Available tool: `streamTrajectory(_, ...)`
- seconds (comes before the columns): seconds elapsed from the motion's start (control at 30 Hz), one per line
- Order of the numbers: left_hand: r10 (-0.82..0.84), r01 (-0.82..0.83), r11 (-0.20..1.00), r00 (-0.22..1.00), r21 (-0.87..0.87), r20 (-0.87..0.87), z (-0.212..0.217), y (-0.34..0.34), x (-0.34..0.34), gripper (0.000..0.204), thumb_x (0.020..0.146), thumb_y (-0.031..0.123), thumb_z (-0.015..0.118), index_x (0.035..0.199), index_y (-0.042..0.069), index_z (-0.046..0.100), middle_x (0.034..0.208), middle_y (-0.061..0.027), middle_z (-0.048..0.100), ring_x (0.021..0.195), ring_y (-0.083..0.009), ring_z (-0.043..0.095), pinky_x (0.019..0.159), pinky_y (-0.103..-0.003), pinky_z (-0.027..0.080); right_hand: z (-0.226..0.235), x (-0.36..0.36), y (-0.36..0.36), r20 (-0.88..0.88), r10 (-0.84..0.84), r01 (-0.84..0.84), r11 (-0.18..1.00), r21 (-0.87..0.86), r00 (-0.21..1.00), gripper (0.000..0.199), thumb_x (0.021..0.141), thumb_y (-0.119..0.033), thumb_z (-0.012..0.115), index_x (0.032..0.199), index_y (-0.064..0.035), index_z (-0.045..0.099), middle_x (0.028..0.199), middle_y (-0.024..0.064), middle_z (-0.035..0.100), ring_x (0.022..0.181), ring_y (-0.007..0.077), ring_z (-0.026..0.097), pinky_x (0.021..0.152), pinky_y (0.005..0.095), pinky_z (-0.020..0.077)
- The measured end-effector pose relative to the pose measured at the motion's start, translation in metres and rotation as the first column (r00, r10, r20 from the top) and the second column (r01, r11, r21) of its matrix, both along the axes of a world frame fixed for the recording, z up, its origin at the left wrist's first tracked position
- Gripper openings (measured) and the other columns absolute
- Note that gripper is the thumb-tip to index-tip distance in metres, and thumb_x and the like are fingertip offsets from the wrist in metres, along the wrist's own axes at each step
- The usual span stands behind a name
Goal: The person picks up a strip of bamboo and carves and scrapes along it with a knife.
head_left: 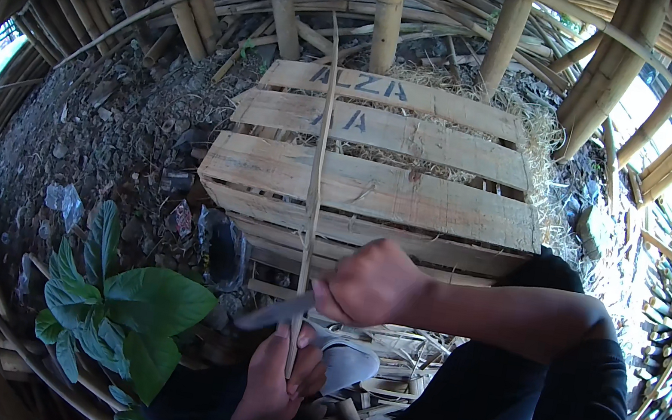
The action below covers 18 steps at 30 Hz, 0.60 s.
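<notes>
My left hand (281, 376) grips the near end of a long, thin bamboo strip (318, 164), with the thumb laid along it. From there the strip runs away from me, over a slatted wooden crate (366, 184). Closed in a fist, my right hand (370, 283) holds a knife (275, 312); its handle is hidden inside the fingers. The broad grey blade points left and lies across the strip, just beyond my left thumb. Both hands are close together at the crate's near side.
A leafy green plant (152, 304) grows at the left. Bamboo posts (387, 22) and rails surround the spot. Plastic litter (66, 204) lies on the dark, stony ground. Straw and shavings (546, 168) lie by the crate's right side. Cut bamboo pieces (667, 346) are stacked at the far right.
</notes>
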<state>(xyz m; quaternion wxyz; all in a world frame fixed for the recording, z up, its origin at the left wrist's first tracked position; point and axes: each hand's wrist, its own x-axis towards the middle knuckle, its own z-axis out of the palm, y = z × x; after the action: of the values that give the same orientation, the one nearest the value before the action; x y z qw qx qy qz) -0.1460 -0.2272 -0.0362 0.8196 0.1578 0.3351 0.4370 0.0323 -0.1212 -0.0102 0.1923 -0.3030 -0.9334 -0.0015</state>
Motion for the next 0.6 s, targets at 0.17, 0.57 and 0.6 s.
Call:
streamTrajectory(0.17, -0.058, 0.056, 0.997, 0.998, 0.046, 0.035, 0.001, -0.007, -0.001, 0.036, 0.103, 0.044, 0.028, 0.091, 0.014, 0.043, 0.045, 0.0063, 0.029, 0.036, -0.0056, 0.019, 0.040, -0.022, 0.017, 0.007, 0.008, 0.030, 0.004, -0.354, 0.352, 0.933, 0.078, 0.935, 0.049, 0.091, -0.027, 0.050, 0.046, -0.0087, 0.051, 0.044, 0.0094, 0.052, 0.041, 0.0276, 0.057, 0.044, 0.0399, 0.0487)
streamTrajectory(0.57, -0.039, 0.038, 0.998, 0.999, 0.045, 0.010, 0.002, -0.003, -0.002, 0.036, 0.103, 0.045, 0.029, 0.092, 0.014, 0.044, 0.046, 0.0066, 0.029, 0.037, -0.0045, 0.020, 0.040, -0.022, 0.017, -0.003, 0.004, 0.002, -0.088, 0.060, -0.062, 0.998, -0.022, 0.994, 0.041, 0.088, -0.022, 0.054, 0.049, -0.0088, 0.051, 0.041, 0.0083, 0.047, 0.037, 0.0288, 0.052, 0.041, 0.0403, 0.0464)
streamTrajectory(0.6, -0.047, 0.047, 0.998, 0.999, 0.039, -0.014, 0.001, -0.005, -0.003, 0.036, 0.103, 0.045, 0.029, 0.092, 0.014, 0.044, 0.046, 0.0067, 0.029, 0.037, -0.0045, 0.020, 0.040, -0.022, 0.016, -0.005, 0.007, 0.010, -0.097, 0.067, -0.070, 0.997, -0.024, 0.993, 0.041, 0.088, -0.022, 0.054, 0.049, -0.0088, 0.051, 0.041, 0.0083, 0.047, 0.037, 0.0288, 0.052, 0.041, 0.0403, 0.0464)
